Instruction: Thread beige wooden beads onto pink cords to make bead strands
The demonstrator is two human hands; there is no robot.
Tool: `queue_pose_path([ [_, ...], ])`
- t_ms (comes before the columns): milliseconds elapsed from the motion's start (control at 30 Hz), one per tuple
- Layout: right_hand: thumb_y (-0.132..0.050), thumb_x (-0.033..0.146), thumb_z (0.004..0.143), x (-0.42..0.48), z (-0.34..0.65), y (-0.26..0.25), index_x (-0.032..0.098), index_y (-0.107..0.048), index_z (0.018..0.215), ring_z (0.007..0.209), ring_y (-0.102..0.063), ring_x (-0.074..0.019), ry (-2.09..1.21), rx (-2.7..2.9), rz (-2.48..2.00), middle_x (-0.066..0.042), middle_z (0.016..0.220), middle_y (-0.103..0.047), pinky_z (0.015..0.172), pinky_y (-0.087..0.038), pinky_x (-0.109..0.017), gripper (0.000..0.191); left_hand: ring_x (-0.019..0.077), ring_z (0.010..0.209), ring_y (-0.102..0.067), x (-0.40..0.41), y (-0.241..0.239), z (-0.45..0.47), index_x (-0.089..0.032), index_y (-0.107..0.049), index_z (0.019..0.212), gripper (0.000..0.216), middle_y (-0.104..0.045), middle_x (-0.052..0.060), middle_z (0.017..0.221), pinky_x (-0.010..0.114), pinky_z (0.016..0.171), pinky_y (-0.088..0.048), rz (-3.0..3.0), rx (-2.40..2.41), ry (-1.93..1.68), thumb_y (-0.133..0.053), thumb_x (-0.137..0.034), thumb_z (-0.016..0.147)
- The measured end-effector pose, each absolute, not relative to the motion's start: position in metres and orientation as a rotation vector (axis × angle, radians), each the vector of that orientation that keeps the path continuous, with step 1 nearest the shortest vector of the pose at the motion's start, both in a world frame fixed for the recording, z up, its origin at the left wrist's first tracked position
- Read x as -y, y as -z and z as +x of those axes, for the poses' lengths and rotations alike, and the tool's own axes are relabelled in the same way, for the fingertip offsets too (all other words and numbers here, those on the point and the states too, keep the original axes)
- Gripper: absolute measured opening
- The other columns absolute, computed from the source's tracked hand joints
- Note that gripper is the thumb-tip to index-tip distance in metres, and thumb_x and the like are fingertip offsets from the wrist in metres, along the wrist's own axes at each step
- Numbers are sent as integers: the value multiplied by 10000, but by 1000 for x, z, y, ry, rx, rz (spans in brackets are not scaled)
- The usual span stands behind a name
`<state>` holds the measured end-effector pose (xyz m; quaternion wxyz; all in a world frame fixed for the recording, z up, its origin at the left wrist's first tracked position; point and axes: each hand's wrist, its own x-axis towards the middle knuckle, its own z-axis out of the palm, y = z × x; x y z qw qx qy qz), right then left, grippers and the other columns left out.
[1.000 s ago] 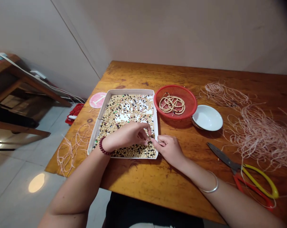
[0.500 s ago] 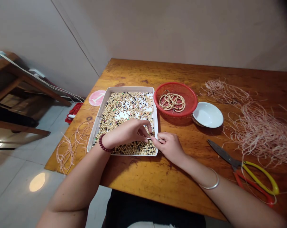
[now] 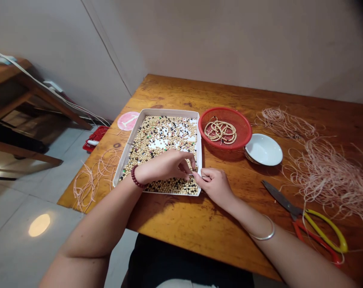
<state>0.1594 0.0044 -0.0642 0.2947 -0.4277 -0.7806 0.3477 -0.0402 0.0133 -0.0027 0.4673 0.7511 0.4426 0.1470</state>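
We find the left hand point(image 3: 165, 166) over the near part of the white tray point(image 3: 130, 148), its fingers drawn together and curled down towards the beads; we cannot tell whether they hold one. The right hand point(image 3: 215, 186) straddles the tray's right wall, with thumb and forefinger closed on a thin metal needle point(image 3: 204, 176), whose point reaches in to the left fingertips point(image 3: 190, 166). Any thread on it is too fine for us to confirm. We judge the step in hand to be taking up single beads at the needle's point; the next move calls for a steady pinch there, clear of the loose layer.

The mixed beads point(image 3: 166, 138), mostly pale with dark and a few green ones, cover the tray, its white base showing in patches. A dark red bead bracelet point(image 3: 135, 177) circles the left wrist and a silver bangle point(image 3: 262, 232) the right.

Beyond the tray's right wall, a red plastic basket point(image 3: 225, 110) holds strung beads point(image 3: 220, 132), with a white dish point(image 3: 263, 149) just past it. Further right of the tray, a heap of pale pink cord point(image 3: 325, 176) and scissors point(image 3: 319, 234) with yellow and red handles lie on the wooden tabletop point(image 3: 175, 90). Looser cord loops point(image 3: 91, 180) lie left of the tray, and a pink disc point(image 3: 128, 121) sits off its far left corner.
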Motion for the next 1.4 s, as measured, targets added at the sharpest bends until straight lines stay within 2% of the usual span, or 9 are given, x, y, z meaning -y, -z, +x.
queue_pose_path([
  [933, -515, 332, 834, -5, 159, 62, 191, -208, 519, 489, -230, -82, -895, 2058, -1151, 48, 509, -220, 490, -181, -255, 462, 130, 714, -685, -15, 5, -42, -174, -576, 967, 255, -735, 30, 810, 191, 615, -479, 1839, -1084, -392, -690, -227, 745],
  [1133, -516, 336, 841, -5, 160, 62, 191, -208, 521, 485, -232, -81, -879, 2089, -1136, 51, 502, -219, 495, -183, -254, 467, 119, 703, -685, -15, 5, -42, -162, -584, 938, 229, -734, 24, 785, 172, 608, -479, 1886, -1072, -399, -692, -189, 738],
  [1400, -533, 343, 841, -4, 159, 62, 190, -234, 523, 485, -246, -81, -882, 2102, -1139, 54, 498, -242, 495, -189, -243, 462, 125, 698, -682, -14, 2, -40, -160, -592, 950, 261, -734, 33, 793, 181, 608, -473, 1894, -1083, -404, -716, -235, 732],
])
